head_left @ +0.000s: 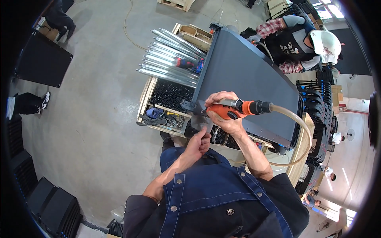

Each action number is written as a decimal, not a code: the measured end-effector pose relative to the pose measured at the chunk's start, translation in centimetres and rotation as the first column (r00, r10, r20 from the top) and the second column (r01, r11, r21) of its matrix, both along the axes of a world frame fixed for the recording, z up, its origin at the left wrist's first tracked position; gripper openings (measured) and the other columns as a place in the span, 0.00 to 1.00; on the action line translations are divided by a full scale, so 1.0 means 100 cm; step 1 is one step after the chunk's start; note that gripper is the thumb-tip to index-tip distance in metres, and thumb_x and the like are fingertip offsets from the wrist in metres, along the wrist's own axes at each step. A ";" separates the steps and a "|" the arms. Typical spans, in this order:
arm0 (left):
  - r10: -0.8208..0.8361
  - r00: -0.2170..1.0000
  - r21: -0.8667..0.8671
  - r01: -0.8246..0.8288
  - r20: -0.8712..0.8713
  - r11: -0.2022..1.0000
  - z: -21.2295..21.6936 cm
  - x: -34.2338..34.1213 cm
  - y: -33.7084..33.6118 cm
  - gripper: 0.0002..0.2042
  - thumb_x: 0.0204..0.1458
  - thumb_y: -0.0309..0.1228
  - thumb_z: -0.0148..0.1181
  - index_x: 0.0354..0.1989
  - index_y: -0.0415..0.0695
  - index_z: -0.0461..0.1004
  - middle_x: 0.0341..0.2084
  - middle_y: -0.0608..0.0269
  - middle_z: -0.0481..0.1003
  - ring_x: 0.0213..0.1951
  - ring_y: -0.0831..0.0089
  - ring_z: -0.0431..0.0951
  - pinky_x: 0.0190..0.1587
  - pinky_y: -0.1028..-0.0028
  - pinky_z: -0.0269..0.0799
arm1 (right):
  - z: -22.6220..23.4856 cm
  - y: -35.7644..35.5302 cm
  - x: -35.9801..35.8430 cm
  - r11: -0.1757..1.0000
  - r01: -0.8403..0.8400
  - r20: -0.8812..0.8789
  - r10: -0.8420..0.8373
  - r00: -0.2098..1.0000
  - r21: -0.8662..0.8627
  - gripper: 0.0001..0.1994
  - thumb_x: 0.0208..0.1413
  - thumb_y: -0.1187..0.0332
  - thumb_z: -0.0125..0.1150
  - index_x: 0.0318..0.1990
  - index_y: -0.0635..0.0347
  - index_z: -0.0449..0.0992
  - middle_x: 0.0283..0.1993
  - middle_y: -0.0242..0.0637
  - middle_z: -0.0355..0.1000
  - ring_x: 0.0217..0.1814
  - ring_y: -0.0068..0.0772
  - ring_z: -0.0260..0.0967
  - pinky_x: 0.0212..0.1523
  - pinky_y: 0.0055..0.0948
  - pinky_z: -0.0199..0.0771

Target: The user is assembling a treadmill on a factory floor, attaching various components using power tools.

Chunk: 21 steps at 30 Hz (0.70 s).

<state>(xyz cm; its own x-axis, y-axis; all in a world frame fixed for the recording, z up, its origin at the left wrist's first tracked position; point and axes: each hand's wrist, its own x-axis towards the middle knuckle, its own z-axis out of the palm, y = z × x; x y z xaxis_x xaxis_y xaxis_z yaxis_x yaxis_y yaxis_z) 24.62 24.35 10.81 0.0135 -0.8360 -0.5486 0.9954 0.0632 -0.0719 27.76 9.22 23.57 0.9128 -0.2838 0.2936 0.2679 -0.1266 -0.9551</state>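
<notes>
My right hand (pixel 233 126) is wrapped round an orange air-powered hand tool (pixel 221 111), its pale hose (pixel 300 125) looping off to the right. The tool's front end is over the near left corner of a large dark grey panel (pixel 246 71). Just below that corner my left hand (pixel 197 145) is closed, thumb pointing up. Its thumb tip meets a greyish, see-through patch that I cannot make out. The panel lies across a wooden crate.
Left of the panel, metal tubes (pixel 170 51) and a red-and-black power tool (pixel 185 63) lie above black screws (pixel 170 94) in a wooden crate (pixel 145 97). Across the panel stands a co-worker in a white cap (pixel 323 41). Dark panels (pixel 43 59) stand at the left.
</notes>
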 end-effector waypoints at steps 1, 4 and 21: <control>-0.020 1.000 0.030 0.020 0.024 0.999 0.002 0.000 0.000 0.22 0.65 0.54 0.55 0.31 0.47 0.69 0.14 0.81 0.51 0.14 0.86 0.50 0.16 0.80 0.40 | 0.001 0.000 0.002 1.000 -0.005 0.001 0.005 1.000 -0.007 0.22 0.47 0.86 0.68 0.50 0.59 0.71 0.47 0.42 0.75 0.48 0.33 0.77 0.52 0.36 0.81; -0.041 0.996 0.062 0.036 0.085 0.997 0.010 0.002 0.000 0.22 0.65 0.53 0.55 0.31 0.46 0.70 0.14 0.80 0.52 0.14 0.86 0.50 0.16 0.80 0.40 | -0.001 0.002 0.001 1.000 0.014 -0.007 -0.014 1.000 0.001 0.22 0.47 0.85 0.68 0.50 0.59 0.71 0.46 0.41 0.75 0.48 0.34 0.77 0.52 0.36 0.81; 0.140 0.075 -0.053 -0.676 0.987 0.735 0.096 0.030 0.015 0.15 0.64 0.38 0.61 0.45 0.36 0.78 0.24 0.71 0.70 0.24 0.82 0.64 0.28 0.79 0.62 | 0.002 0.012 0.003 0.983 0.183 -0.058 -0.182 0.982 0.028 0.24 0.47 0.85 0.70 0.51 0.63 0.69 0.50 0.48 0.77 0.51 0.37 0.79 0.51 0.37 0.81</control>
<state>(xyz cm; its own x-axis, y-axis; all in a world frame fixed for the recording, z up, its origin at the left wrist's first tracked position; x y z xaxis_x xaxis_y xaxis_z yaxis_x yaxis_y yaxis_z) 27.65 25.86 20.44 0.9682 -0.2491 -0.0244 0.0845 0.2337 0.9686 28.03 10.45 23.77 0.8592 -0.4559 0.2322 0.1905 -0.1363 -0.9722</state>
